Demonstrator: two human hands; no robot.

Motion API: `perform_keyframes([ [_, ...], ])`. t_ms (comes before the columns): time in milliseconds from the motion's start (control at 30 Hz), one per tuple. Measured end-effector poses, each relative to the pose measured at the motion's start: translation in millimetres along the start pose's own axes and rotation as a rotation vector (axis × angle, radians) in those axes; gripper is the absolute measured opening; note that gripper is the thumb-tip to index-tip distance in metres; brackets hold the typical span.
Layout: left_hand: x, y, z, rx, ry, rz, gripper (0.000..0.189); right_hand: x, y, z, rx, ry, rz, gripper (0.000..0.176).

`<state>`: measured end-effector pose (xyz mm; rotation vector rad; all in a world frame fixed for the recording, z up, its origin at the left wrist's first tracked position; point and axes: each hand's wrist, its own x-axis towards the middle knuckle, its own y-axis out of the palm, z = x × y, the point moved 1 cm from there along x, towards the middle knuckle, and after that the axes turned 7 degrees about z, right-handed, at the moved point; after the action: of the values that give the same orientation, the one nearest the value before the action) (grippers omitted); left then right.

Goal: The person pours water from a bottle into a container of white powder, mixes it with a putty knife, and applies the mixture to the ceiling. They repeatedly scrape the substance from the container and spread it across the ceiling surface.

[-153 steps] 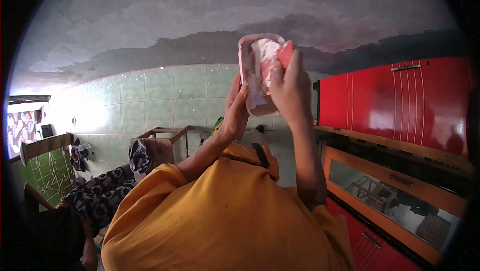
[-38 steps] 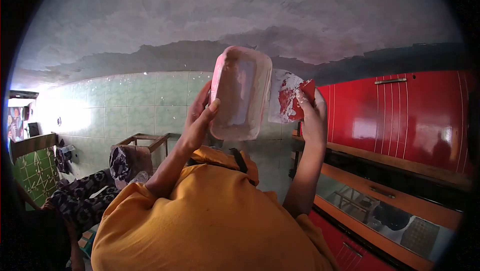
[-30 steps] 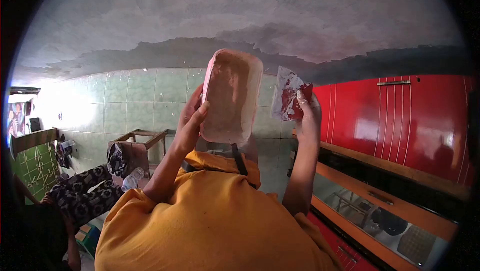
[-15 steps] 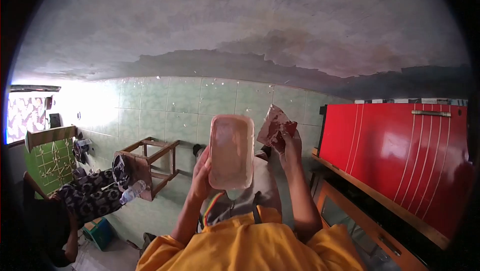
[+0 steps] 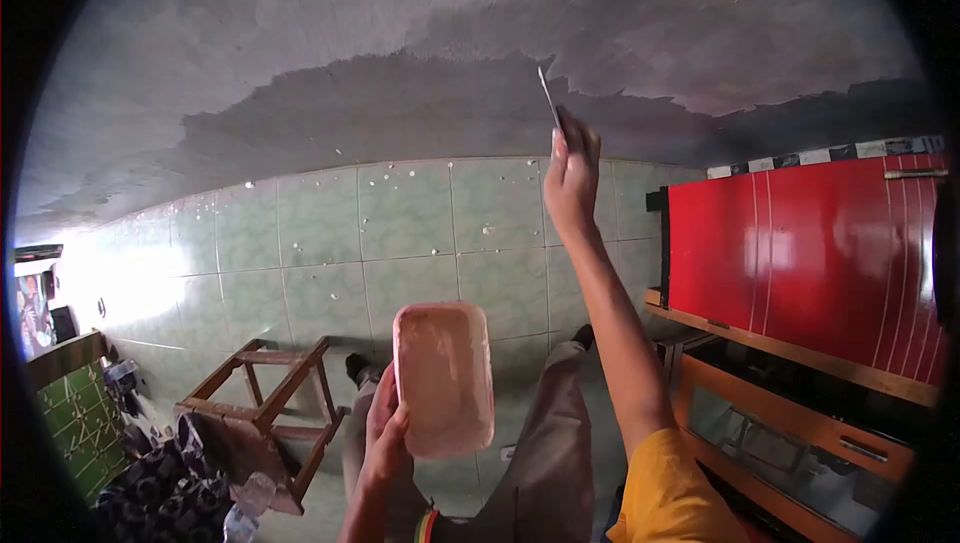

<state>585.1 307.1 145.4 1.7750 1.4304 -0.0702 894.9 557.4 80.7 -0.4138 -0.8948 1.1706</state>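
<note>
My left hand [image 5: 388, 433] grips the left side of a shallow rectangular tub [image 5: 490, 373], whose inside is smeared with a pale pinkish-beige paste. My right hand [image 5: 574, 168] reaches forward, closed around a putty knife [image 5: 548, 98]. The knife appears nearly edge-on, its tip overlapping the grey wall [image 5: 330, 3] at the upper border of a darker, jagged-edged patch [image 5: 400, 108]. Most of the knife's grip is hidden in my fingers.
White crumbs dot the green tiled floor [image 5: 410, 233] along the wall. A wooden stool frame [image 5: 290, 393] lies to my left, near patterned dark cloth [image 5: 160, 483]. On the right stand a glossy red cabinet [image 5: 810, 263] and a wooden unit with a glass front [image 5: 760, 443].
My right hand has moved forward and up with the putty knife, from beside the tub to the wall. The tub sits lower in view, and the view has shifted.
</note>
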Motion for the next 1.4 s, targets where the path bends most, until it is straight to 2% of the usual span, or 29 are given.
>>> perform_keyframes([
  [33,1,-13,8,-0.01,-0.012,0.005,0.09,10,15,-11,-0.086,-0.049,-0.032,0.042],
  [133,5,-36,25,-0.034,-0.003,-0.014,0.089,42,51,-43,-0.404,-0.367,-0.245,0.056],
  [233,9,-50,30,0.012,0.045,-0.105,0.083,55,114,-86,-0.57,-0.37,-0.24,0.064],
  [367,4,-86,52,-0.006,0.101,-0.156,0.081,6,168,-151,-0.496,-0.352,-0.067,0.067],
  [467,-4,-95,64,-0.029,0.125,-0.186,0.08,-18,145,-154,-0.323,-0.311,-0.019,0.058],
  [500,-6,-95,65,-0.035,0.131,-0.191,0.079,-13,128,-139,-0.254,-0.308,-0.023,0.056],
  [533,-10,-94,67,-0.039,0.134,-0.196,0.079,2,106,-109,-0.238,-0.346,-0.123,0.052],
  [600,-15,-92,66,-0.046,0.149,-0.195,0.078,37,70,-56,-0.321,-0.45,-0.278,0.054],
  [700,-26,-90,66,-0.05,0.173,-0.204,0.076,82,74,-42,-0.497,-0.502,-0.316,0.054],
  [733,-28,-91,68,-0.056,0.156,-0.22,0.076,78,85,-47,-0.567,-0.489,-0.286,0.049],
  [833,-39,-98,72,-0.04,0.107,-0.254,0.075,43,114,-76,-0.486,-0.487,-0.15,0.052],
  [933,-51,-109,78,0.013,0.079,-0.277,0.073,11,122,-124,-0.402,-0.357,0.134,0.052],
  [1033,-54,-109,80,0.021,0.054,-0.358,0.072,26,75,-111,-0.228,-0.316,-0.074,0.053],
  [1067,-51,-106,81,0.014,0.06,-0.345,0.072,32,53,-92,-0.329,-0.396,-0.206,0.053],
  [1167,-42,-98,88,-0.023,0.088,-0.288,0.073,51,56,-118,-0.526,-0.377,-0.229,0.068],
  [1300,-26,-93,97,-0.022,0.109,-0.243,0.075,23,115,-188,-0.574,-0.403,-0.041,0.066],
  [1400,-22,-90,102,-0.018,0.115,-0.239,0.077,-17,123,-214,-0.44,-0.299,0.134,0.059],
])
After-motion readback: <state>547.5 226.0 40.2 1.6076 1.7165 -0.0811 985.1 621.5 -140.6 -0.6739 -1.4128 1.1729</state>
